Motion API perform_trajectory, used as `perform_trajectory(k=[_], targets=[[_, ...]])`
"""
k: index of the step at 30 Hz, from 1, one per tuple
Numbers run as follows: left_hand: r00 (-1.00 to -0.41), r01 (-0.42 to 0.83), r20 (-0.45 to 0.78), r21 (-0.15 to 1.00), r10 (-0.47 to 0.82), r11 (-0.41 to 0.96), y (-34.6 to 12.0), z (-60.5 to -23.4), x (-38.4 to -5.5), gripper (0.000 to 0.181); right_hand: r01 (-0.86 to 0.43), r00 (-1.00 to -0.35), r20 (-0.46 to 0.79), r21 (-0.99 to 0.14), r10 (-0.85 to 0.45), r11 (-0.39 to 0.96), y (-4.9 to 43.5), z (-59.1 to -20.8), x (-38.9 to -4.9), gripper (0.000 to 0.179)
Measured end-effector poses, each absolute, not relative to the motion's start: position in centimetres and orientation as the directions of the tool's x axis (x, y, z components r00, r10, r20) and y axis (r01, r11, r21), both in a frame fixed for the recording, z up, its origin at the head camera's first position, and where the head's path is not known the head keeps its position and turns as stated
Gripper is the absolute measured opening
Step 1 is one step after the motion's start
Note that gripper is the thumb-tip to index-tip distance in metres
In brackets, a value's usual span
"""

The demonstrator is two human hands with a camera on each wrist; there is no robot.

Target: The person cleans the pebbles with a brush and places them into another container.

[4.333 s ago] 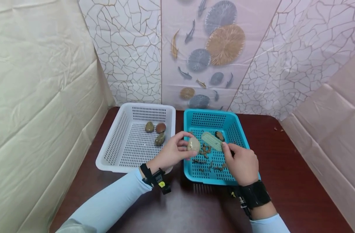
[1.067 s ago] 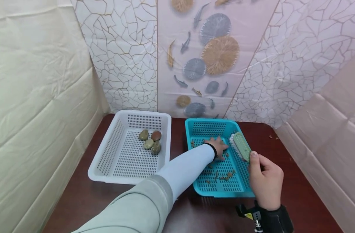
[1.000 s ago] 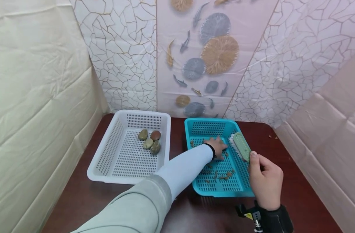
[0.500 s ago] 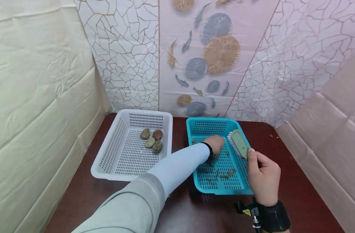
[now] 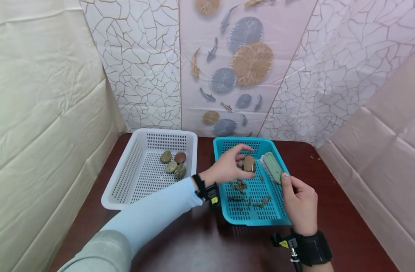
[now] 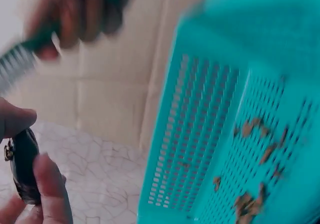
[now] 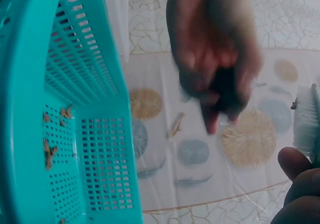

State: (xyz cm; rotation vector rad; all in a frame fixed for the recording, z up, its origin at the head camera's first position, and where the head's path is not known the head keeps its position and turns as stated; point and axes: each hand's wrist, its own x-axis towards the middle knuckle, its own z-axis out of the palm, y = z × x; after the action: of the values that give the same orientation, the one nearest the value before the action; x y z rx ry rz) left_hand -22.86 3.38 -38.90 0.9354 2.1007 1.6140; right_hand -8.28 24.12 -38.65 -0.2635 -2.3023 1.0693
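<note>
My left hand (image 5: 228,165) holds a stone (image 5: 249,164) between thumb and fingers above the teal basket (image 5: 255,222). Brown dirt covers the face of the stone in the head view; its dark side (image 6: 24,166) shows in the left wrist view. My right hand (image 5: 301,204) grips a green scrubbing brush (image 5: 273,167) by its end, over the basket's right side. Its pale bristles (image 7: 305,119) carry a small dark bit of dirt in the right wrist view. Brown crumbs (image 5: 240,186) lie scattered on the basket floor.
A white basket (image 5: 139,181) stands to the left on the dark red table (image 5: 180,245). Several smooth stones (image 5: 171,166) sit together in its right half. Patterned cloth hangs behind the table, and plain cloth covers both sides.
A pale stone from the left hand now lies in the white basket. The left hand reached into the teal basket and has lifted out the dirty stone. The right hand keeps the brush.
</note>
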Motion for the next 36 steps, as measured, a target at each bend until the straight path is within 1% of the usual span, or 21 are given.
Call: perform_trajectory(k=[2, 6, 11, 13, 15, 17, 22, 24, 27, 29, 31, 34, 36], targets=[[-0.750, 0.210, 0.102, 0.974, 0.654, 0.089, 2.1, -39.3, -21.5, 0.064, -0.052, -0.829, 0.396, -0.758, 0.395, 0.651, 24.0, -38.8, -8.5, 0.040], [-0.791, 0.099, 0.074, 0.995, 0.608, 0.007, 1.0, -40.7, -19.5, 0.061, -0.049, -0.864, 0.366, -0.745, 0.346, 0.666, 23.7, -39.1, -9.2, 0.041], [-0.820, -0.086, -0.003, 0.989, 0.573, -0.117, 1.5, -42.3, -18.4, 0.067, -0.062, -0.911, 0.320, -0.730, 0.261, 0.681, 23.0, -40.0, -10.0, 0.042], [-0.829, -0.127, -0.024, 0.981, 0.559, -0.146, 1.5, -42.5, -18.2, 0.066, -0.053, -0.927, 0.290, -0.729, 0.237, 0.682, 22.9, -40.3, -10.2, 0.043], [-0.840, -0.142, -0.031, 0.976, 0.542, -0.165, 1.4, -42.5, -18.2, 0.063, -0.039, -0.936, 0.271, -0.716, 0.226, 0.697, 23.0, -40.5, -10.5, 0.044], [-0.847, -0.143, -0.031, 0.975, 0.531, -0.170, 1.3, -42.4, -18.3, 0.061, -0.036, -0.936, 0.278, -0.687, 0.217, 0.725, 23.3, -40.6, -10.6, 0.045], [-0.849, -0.143, -0.056, 0.981, 0.525, -0.128, 1.3, -43.1, -18.5, 0.061, -0.049, -0.908, 0.360, -0.597, 0.213, 0.801, 23.7, -40.6, -10.9, 0.040], [-0.849, -0.144, -0.065, 0.983, 0.524, -0.112, 1.3, -43.3, -18.4, 0.061, -0.067, -0.904, 0.377, -0.593, 0.203, 0.803, 23.5, -40.7, -10.9, 0.038], [-0.846, -0.139, -0.054, 0.983, 0.530, -0.123, 1.2, -43.4, -18.3, 0.063, -0.098, -0.916, 0.364, -0.610, 0.168, 0.786, 23.3, -41.1, -10.8, 0.038], [-0.846, -0.136, -0.045, 0.982, 0.532, -0.133, 1.1, -43.4, -18.2, 0.064, -0.095, -0.926, 0.342, -0.619, 0.159, 0.779, 23.3, -41.3, -10.9, 0.040], [-0.844, -0.137, -0.041, 0.981, 0.535, -0.141, 1.0, -43.4, -18.2, 0.064, -0.079, -0.926, 0.338, -0.605, 0.166, 0.792, 23.6, -41.6, -11.0, 0.043], [-0.844, -0.142, -0.049, 0.981, 0.534, -0.134, 0.9, -43.6, -18.2, 0.062, -0.054, -0.907, 0.374, -0.563, 0.196, 0.825, 23.8, -41.7, -10.9, 0.042], [-0.846, -0.147, -0.056, 0.980, 0.530, -0.132, 1.0, -43.8, -18.1, 0.060, -0.066, -0.889, 0.412, -0.548, 0.200, 0.834, 23.8, -41.6, -10.8, 0.040]])
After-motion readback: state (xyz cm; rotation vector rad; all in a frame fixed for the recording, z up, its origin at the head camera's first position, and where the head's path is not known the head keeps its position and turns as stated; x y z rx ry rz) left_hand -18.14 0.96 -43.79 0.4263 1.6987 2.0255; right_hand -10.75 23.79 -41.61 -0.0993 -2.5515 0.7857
